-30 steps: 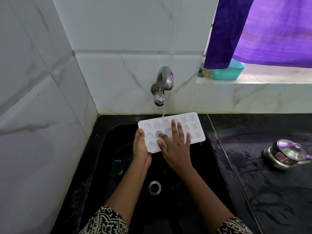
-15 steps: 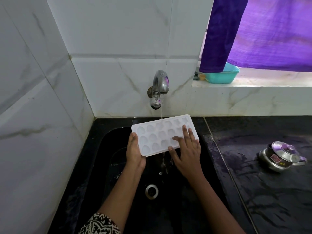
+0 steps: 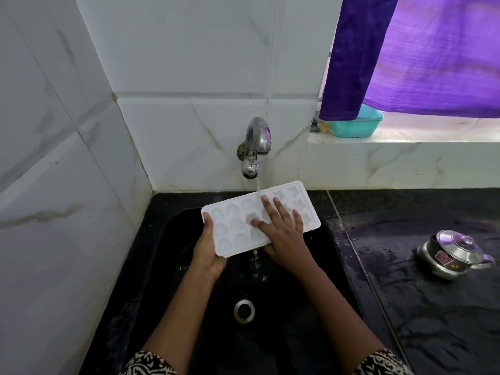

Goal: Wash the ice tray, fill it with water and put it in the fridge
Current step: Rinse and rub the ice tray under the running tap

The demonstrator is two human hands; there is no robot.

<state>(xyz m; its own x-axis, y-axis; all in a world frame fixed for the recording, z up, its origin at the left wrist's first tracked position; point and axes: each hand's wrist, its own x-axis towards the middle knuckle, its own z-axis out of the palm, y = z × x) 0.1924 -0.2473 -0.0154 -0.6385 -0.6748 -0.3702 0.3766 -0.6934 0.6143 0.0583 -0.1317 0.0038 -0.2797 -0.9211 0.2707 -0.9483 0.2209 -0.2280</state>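
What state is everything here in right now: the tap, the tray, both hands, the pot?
White plastic ice tray: cavities up, held over the black sink, water running off its near edge.
Steel wall tap: running, stream landing on the tray.
Left hand: grips the tray's left end.
Right hand: fingers straight, spread flat on the tray.
Small steel pot: lid on, sitting on the wet black counter.
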